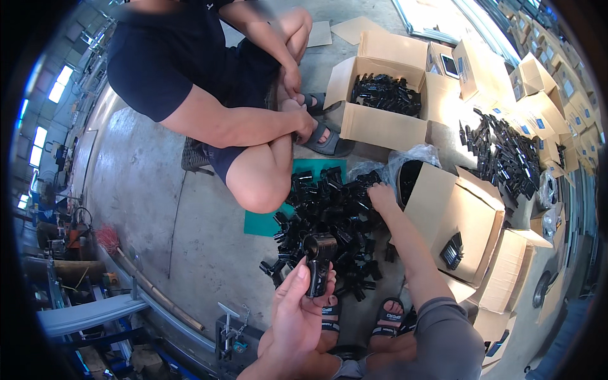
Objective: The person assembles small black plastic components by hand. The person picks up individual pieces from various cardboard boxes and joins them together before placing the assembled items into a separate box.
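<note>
At the far left, a red, stringy mop head (107, 238) is lying by one end of a long brown pole (161, 291). Next, a person in a dark shirt (152, 69) is sitting low, and their arms are reaching down by their feet. A green sheet (256, 223) is peeking out from under a big pile of black parts (348, 218) on the floor. Your left hand (296, 320) is holding one shiny black part (320, 253) up in front of that pile. Your thumb and fingers are closing snugly around it, and its fat, round end is pointing up. Farther back, an open box (383, 132) is holding lots more black parts. Your right hand (382, 197) is reaching to the pile's right edge with its fingers bending; you cannot tell if they are gripping anything. Clear plastic (415, 154) is lying just past it. A tipped box (434, 199) is sitting beside your right arm, and another black heap (500, 155) is spreading out at the far right.
</note>
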Motion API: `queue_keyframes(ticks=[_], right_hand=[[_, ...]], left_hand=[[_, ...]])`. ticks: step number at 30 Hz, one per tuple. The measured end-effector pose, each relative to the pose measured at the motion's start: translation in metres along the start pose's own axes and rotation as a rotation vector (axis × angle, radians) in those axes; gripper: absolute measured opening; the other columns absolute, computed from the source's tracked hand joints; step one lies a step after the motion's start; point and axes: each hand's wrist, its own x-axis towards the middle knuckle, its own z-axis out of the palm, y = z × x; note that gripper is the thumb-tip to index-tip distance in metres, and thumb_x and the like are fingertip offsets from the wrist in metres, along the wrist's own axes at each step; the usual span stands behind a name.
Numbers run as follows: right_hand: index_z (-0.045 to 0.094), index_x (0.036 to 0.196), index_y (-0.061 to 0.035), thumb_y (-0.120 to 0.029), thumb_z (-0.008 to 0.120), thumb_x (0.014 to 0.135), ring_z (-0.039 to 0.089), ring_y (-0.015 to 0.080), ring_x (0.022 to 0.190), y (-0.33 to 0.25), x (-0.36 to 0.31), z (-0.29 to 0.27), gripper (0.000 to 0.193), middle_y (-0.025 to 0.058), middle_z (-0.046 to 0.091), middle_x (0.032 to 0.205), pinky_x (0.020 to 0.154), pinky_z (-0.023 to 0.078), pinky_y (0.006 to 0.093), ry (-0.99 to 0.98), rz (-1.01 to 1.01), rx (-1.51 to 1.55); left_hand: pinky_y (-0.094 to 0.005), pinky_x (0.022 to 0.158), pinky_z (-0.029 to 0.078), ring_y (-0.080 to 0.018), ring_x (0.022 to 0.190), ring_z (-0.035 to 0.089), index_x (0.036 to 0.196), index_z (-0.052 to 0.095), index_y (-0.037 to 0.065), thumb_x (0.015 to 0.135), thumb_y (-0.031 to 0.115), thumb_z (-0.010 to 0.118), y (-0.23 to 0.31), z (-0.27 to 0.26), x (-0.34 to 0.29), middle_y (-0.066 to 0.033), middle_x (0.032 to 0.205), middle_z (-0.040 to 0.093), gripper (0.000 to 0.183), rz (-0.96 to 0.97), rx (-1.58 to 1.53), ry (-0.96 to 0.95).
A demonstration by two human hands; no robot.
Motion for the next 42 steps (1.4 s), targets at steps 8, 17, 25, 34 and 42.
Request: queue_keyframes(ticks=[8,17,25,34,42], right_hand=[[0.064,0.103,-0.0020,-0.014,0.065,0.081,0.065,0.0315,0.102,0.003,-0.001,0.008,0.025,0.0147,0.067,0.107,0.087,0.052,0.0431,0.109,-0.016,0.007],[0.063,0.093,0.0003,-0.014,0.067,0.079,0.068,0.0398,0.084,0.017,-0.023,-0.038,0.020,0.0209,0.070,0.085,0.079,0.056,0.0455,0.281,0.197,0.550],[0.068,0.103,0.0022,-0.007,0.065,0.092,0.069,0.0134,0.080,-0.012,-0.084,-0.135,0.014,0.0085,0.071,0.087,0.073,0.056,0.0276,0.348,0.088,1.253],[0.070,0.108,0.0020,-0.003,0.070,0.089,0.068,0.0110,0.082,-0.111,-0.290,-0.302,0.020,0.0074,0.072,0.092,0.073,0.054,0.0240,0.392,-0.094,1.510],[0.070,0.102,0.0051,0.004,0.072,0.085,0.069,0.0127,0.082,-0.144,-0.338,-0.311,0.017,0.0109,0.072,0.091,0.075,0.055,0.0234,0.689,0.072,1.508]], left_hand=[[-0.0290,0.081,0.059,-0.0182,0.090,0.069,0.133,0.054,-0.001,0.104,0.022,0.051,0.001,-0.003,-0.001,-0.0151,0.108,0.068,0.037,0.017,-0.013,0.000],[-0.0252,0.081,0.059,-0.0155,0.090,0.070,0.133,0.055,-0.002,0.102,0.022,0.055,0.003,-0.006,-0.010,-0.0133,0.106,0.069,0.039,0.024,0.005,-0.019],[-0.0261,0.086,0.057,-0.0154,0.095,0.067,0.133,0.054,-0.002,0.102,0.022,0.055,-0.001,-0.003,-0.017,-0.0116,0.107,0.067,0.039,0.052,-0.007,-0.131],[-0.0279,0.088,0.056,-0.0160,0.095,0.068,0.131,0.057,-0.001,0.100,0.017,0.060,-0.023,0.007,-0.032,-0.0107,0.108,0.070,0.036,0.108,-0.140,-0.313],[-0.0258,0.085,0.054,-0.0115,0.092,0.067,0.130,0.059,-0.001,0.096,0.009,0.065,-0.047,0.013,-0.062,-0.0086,0.107,0.071,0.037,0.223,-0.144,-0.370]])
